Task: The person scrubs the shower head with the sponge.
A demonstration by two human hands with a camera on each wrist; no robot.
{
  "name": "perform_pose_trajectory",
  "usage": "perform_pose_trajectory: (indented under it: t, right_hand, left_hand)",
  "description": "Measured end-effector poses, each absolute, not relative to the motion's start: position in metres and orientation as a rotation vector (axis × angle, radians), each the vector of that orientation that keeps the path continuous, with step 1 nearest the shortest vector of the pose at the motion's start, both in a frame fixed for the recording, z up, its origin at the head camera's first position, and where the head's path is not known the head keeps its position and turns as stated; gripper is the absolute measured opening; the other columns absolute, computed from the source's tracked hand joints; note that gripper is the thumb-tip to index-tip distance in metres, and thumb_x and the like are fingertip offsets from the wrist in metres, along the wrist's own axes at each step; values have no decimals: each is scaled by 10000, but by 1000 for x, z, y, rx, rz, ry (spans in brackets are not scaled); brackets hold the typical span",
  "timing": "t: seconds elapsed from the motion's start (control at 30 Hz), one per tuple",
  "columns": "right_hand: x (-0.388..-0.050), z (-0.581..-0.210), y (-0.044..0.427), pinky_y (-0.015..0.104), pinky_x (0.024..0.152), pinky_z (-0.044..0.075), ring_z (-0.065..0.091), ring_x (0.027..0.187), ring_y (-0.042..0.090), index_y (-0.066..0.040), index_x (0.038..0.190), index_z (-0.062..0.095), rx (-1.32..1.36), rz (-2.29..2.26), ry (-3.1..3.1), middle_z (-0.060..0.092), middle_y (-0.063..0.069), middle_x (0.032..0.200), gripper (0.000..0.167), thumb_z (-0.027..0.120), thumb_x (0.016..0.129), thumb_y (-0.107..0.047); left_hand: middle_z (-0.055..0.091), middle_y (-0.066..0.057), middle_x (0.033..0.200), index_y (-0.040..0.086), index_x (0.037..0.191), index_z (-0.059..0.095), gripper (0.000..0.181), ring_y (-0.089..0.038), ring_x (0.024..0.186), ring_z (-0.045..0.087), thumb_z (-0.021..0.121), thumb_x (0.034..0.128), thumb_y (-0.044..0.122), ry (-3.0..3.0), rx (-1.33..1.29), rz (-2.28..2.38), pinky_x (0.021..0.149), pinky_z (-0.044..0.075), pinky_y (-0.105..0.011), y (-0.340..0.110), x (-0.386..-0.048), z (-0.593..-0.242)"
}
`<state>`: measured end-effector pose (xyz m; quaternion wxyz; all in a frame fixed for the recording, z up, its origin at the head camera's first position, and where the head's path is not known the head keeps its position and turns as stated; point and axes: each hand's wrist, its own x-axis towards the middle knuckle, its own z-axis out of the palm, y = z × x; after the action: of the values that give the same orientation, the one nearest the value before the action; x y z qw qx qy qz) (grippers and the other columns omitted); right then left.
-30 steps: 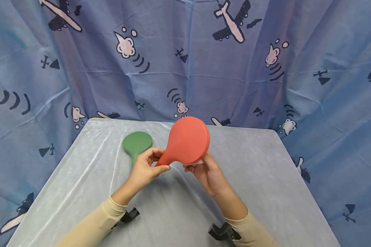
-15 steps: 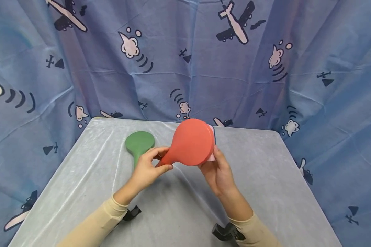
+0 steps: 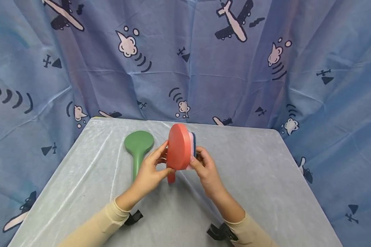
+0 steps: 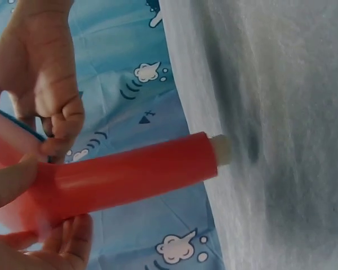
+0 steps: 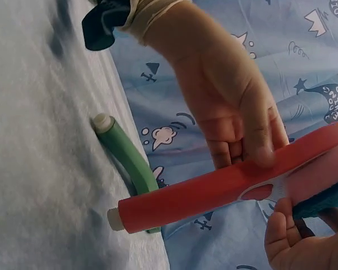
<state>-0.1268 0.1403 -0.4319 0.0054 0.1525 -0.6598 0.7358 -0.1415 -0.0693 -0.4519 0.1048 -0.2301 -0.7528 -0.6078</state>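
Note:
My left hand (image 3: 148,174) grips a red paddle (image 3: 177,147) where its round head meets the handle. The head is raised above the table and turned nearly edge-on; the handle points down. On its right face lies a sponge (image 3: 191,141), pink with a blue scouring layer. My right hand (image 3: 208,173) pinches the sponge from the right. In the left wrist view the red handle (image 4: 135,174) ends in a pale plug. The right wrist view shows the sponge's pink side (image 5: 315,177) against the head. A green paddle (image 3: 139,141) lies on the table, left of both hands.
A grey-white cloth covers the table (image 3: 250,178). Behind it hangs a blue curtain (image 3: 160,68) printed with planes and clouds. Dark wrist cameras (image 3: 221,232) sit below both sleeves.
The red paddle has turned from face-on to nearly edge-on, and its head has shifted left. My left hand has moved up to the head's base. More of the sponge now shows.

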Motion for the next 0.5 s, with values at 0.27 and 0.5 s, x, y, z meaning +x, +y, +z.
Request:
perform_pose_trajectory:
  t: [0.27,0.5]
  right_hand:
    - [-131,-437,141,236,856,539,620,1032,220,-52,1410,550,533,2034,-2241,620,147,1260,472,688,960,-71]
    - [-130,-434,145,331,785,568,578,988,200,-221,1411,613,583,1554,-2397,608,28,1232,572,824,879,-223]
  left_hand:
    - [520,-141,1339,50,1475,527,856,-289,1123,634,880,707,-87,-2267,-662,-2024,950,582,-338,-68,-137,-447]
    - [582,-94,1329,15,1446,467,846,-192,1153,626,931,754,164,-2164,-760,-2419,949,564,-259,-76,-136,-442]
